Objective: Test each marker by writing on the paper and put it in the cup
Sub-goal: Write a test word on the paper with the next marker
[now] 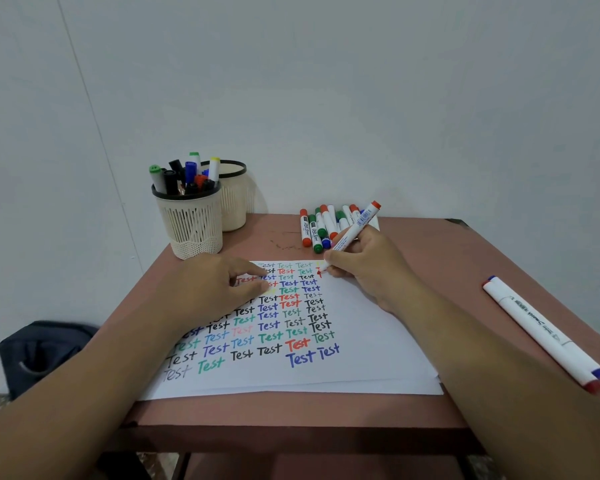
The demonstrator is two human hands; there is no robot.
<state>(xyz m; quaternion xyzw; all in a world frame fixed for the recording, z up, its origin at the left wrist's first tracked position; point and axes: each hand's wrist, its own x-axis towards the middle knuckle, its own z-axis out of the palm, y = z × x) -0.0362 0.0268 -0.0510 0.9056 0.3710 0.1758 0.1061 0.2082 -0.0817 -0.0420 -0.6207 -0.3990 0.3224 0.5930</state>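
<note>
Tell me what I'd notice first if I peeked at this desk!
Probably the paper in the middle of the table, covered in rows of the word "Test" in many colours. The right hand holds a red marker with its tip on the paper's far edge. At the back left, a cup bristles with markers.

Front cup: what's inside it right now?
The front cup holds capped markers standing upright: green, black, blue, red and yellow caps show above the rim. Their lower barrels, and anything at the bottom, are hidden by the wall.
</note>
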